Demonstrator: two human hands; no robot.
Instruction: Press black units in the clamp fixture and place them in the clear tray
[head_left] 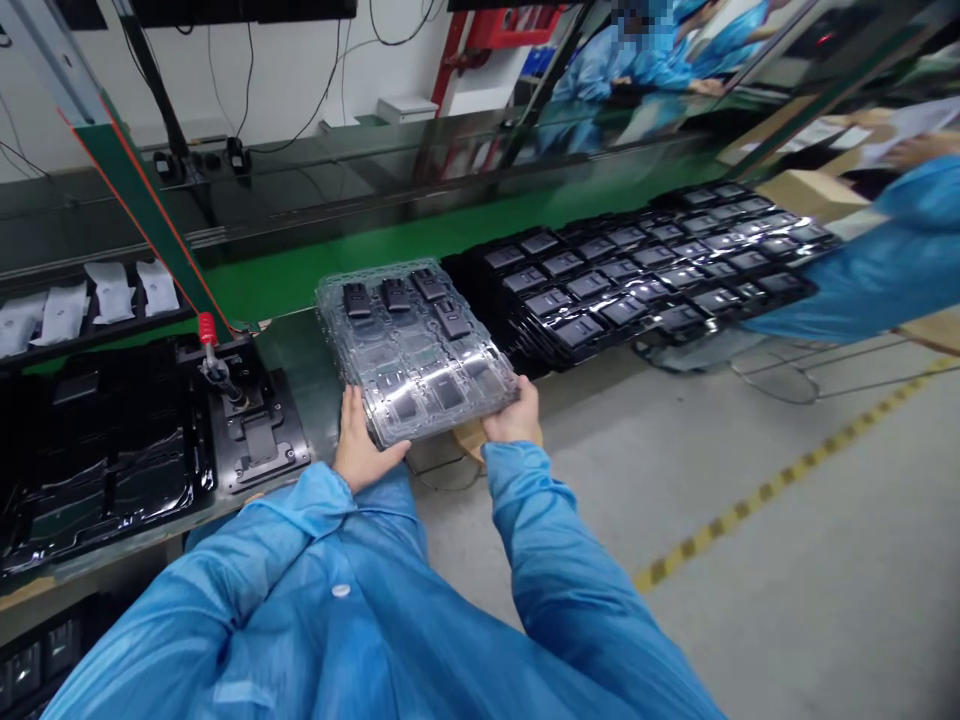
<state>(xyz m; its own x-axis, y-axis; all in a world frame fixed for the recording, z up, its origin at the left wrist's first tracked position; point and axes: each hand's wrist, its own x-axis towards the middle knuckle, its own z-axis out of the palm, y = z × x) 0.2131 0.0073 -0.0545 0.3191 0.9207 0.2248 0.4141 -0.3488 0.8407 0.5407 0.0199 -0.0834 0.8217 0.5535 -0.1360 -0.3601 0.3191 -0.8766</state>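
Clear plastic trays [416, 350] sit in one stack between the person's two hands. The left hand [361, 442] and the right hand [516, 416] hold this stack at opposite edges, well apart from each other. Each grip is clamped on the plastic from the near side: the left thumb lies along the front edge, and the right hand cups the corner. The fingers go under the stack, so their tips are hidden. It is hard to see if the stack also touches the green conveyor belt [330, 285] behind it. Small black parts [395, 295] lie in the far pockets of the top tray. Left of the stack stands a black fixture [255, 420]; right of it lie dark trays [637, 275], and further right the frame cuts off a co-worker's blue sleeve [862, 270].
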